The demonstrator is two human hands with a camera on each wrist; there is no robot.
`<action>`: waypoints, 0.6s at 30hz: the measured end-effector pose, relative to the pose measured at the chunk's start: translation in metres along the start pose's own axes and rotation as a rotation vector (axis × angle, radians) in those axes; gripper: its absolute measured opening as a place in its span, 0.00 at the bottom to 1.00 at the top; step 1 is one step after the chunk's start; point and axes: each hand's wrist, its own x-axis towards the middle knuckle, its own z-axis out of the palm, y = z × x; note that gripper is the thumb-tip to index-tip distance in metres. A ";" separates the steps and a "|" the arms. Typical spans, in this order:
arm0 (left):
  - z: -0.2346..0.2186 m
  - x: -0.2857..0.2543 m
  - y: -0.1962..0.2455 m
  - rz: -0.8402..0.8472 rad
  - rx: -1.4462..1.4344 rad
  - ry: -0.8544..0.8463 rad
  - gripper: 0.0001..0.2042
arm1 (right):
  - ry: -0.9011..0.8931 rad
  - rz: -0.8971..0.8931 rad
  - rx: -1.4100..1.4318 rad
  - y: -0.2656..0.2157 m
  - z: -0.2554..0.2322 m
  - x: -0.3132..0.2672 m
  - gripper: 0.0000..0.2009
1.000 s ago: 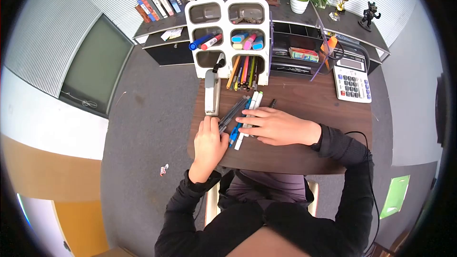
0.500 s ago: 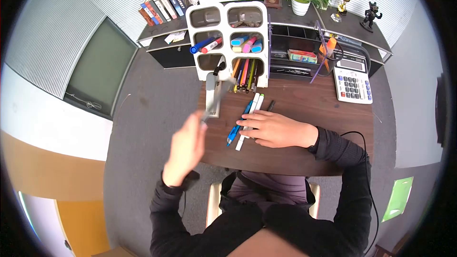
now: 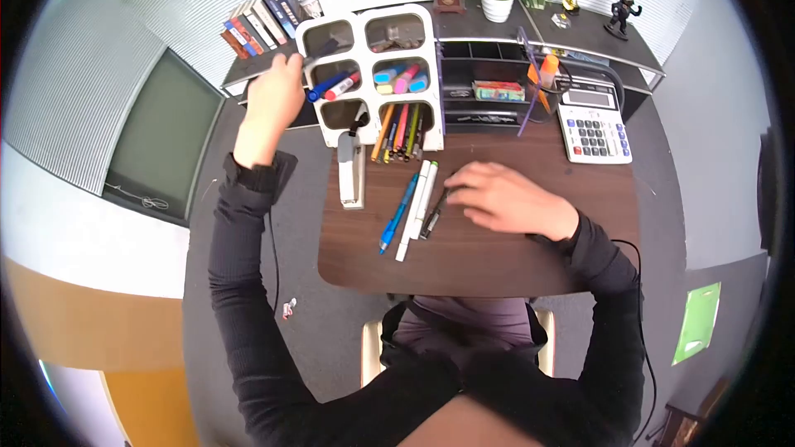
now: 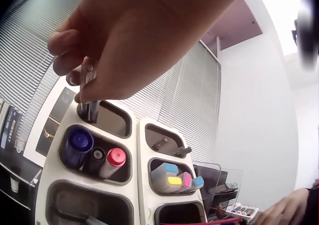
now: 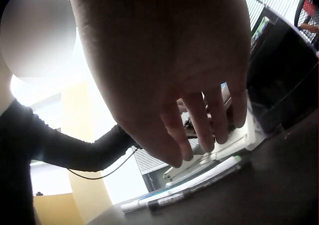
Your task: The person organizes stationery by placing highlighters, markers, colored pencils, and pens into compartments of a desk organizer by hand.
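My left hand [image 3: 276,103] is raised to the top left compartment of a white organizer [image 3: 362,58]. In the left wrist view its fingers and thumb grip slim clear-barrelled pens [image 4: 89,110], whose dark lower ends reach into that compartment. My right hand [image 3: 515,199] hovers over the desk with its fingers loosely extended and nothing held. Just left of it lie a black pen [image 3: 431,222], two white markers [image 3: 414,215] and a blue pen [image 3: 399,213]. In the right wrist view, the fingers [image 5: 202,130] hang above these pens.
A stapler [image 3: 351,174] stands before the organizer, whose other compartments hold blue and red markers [image 3: 331,85], highlighters [image 3: 403,80] and colored pencils [image 3: 402,132]. A calculator [image 3: 594,128] lies at the right. Behind are a black desk rack [image 3: 480,116] and a potted plant [image 3: 497,4].
My left hand has lifted the slim pens off the desk and carried them up to the organizer's top left compartment. The right hand has come off the markers, moving slightly right.
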 end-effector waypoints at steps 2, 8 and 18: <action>0.003 0.011 -0.001 0.052 -0.062 0.093 0.15 | 0.046 0.040 -0.024 0.007 -0.002 -0.006 0.12; -0.004 0.016 0.002 -0.135 -0.218 -0.071 0.33 | 0.024 0.075 -0.001 0.008 0.003 -0.008 0.11; -0.075 -0.100 0.085 0.126 -0.526 -0.093 0.15 | -0.017 -0.074 0.059 0.002 0.026 0.016 0.15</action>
